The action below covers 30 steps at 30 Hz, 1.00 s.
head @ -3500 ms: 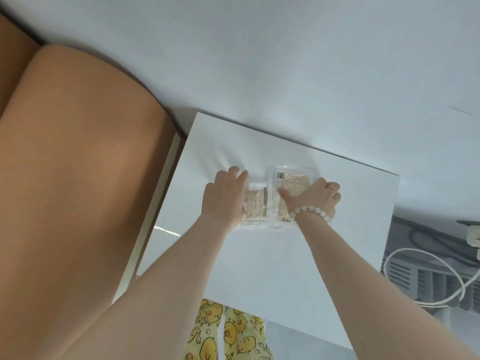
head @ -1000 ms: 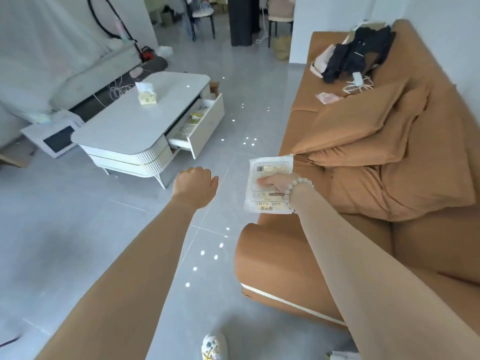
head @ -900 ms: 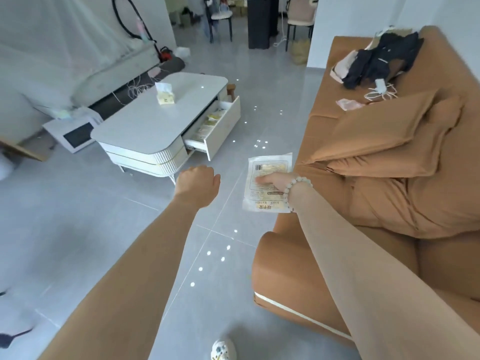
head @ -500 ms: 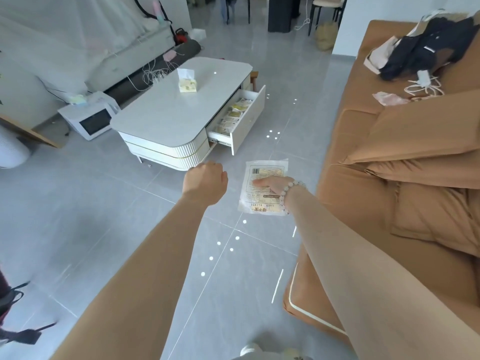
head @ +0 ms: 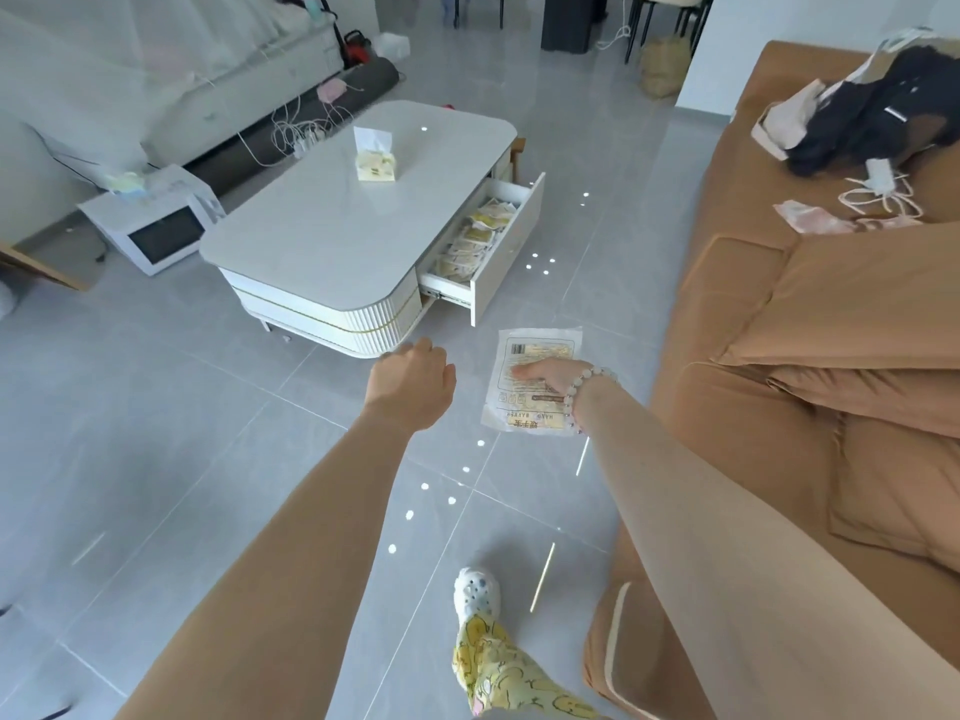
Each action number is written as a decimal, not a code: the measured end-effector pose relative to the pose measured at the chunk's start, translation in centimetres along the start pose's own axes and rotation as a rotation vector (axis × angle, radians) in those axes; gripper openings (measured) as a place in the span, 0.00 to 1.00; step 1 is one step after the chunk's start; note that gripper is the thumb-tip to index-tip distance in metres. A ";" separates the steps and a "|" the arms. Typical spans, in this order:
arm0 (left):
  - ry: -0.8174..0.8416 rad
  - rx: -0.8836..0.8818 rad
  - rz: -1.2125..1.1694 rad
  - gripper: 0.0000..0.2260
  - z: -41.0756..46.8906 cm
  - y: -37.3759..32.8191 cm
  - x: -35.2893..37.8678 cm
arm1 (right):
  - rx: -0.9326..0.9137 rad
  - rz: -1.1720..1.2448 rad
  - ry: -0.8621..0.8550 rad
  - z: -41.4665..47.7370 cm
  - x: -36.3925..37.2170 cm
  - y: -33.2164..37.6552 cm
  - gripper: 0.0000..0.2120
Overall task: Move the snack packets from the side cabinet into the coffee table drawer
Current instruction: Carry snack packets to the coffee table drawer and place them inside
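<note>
Right hand (head: 550, 374) has a snack packet (head: 532, 387) pinched flat, thumb on the printed face and the rest of the fingers hidden behind it; beaded bracelet (head: 584, 392) on that wrist; packet is up in the air over the grey floor (head: 156, 433), not touching anything else. Left hand (head: 410, 387) sits just at 9 o'clock of the packet, curled into a loose fist; can't see anything in it, but the palm faces away so I can't tell for sure.

Up at about 11 o'clock from the packet is the white coffee table (head: 337, 226), and its drawer (head: 488, 241) is pulled out on the side facing the sofa; there's a row of more packets (head: 475, 236) already lying inside. A tissue pack (head: 375, 158) stands on the tabletop. Orange sofa (head: 810, 356) runs along the 3 o'clock side with a cushion (head: 857, 298) on it, and dark clothes (head: 878, 122) plus a white cable piled at the far end. Down at 6 o'clock a white clog (head: 475, 589) and a yellow patterned trouser leg (head: 498, 672) are on the floor. A white microwave (head: 156, 226) sits on the floor at 9 o'clock of the table.
</note>
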<state>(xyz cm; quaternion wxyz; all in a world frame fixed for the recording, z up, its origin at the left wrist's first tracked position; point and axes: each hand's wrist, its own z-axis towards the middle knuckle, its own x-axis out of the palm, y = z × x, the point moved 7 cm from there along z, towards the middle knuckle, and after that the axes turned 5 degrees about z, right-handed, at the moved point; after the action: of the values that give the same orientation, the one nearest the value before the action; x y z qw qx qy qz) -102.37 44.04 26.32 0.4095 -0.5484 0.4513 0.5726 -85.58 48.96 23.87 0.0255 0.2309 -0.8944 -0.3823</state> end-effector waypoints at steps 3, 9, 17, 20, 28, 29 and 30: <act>-0.018 0.004 0.019 0.16 5.0 2.1 -0.2 | -0.013 -0.004 0.019 3.9 1.6 4.2 0.16; -0.137 -0.027 -0.011 0.16 14.6 6.2 -3.2 | -0.050 0.039 0.016 9.4 2.7 13.4 0.13; -0.094 -0.003 0.016 0.16 22.8 8.9 -2.9 | -0.051 0.002 0.030 15.3 4.3 19.6 0.19; -0.079 0.020 0.031 0.16 26.5 9.4 -2.6 | -0.052 0.016 0.024 17.9 4.5 21.8 0.18; -0.064 0.089 0.027 0.16 39.5 10.8 -1.8 | -0.049 0.028 -0.020 26.4 4.3 29.6 0.21; -0.072 0.091 0.011 0.16 41.4 11.1 -2.1 | -0.037 0.061 -0.031 27.4 4.2 30.9 0.21; -0.085 0.095 -0.003 0.16 43.3 11.4 -2.4 | -0.031 0.100 -0.047 28.5 3.9 32.4 0.21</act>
<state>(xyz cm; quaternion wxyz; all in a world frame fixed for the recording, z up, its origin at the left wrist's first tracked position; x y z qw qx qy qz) -124.44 83.01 29.12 0.4549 -0.5042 0.4594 0.5726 -108.17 85.85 25.75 0.0270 0.1765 -0.8991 -0.3998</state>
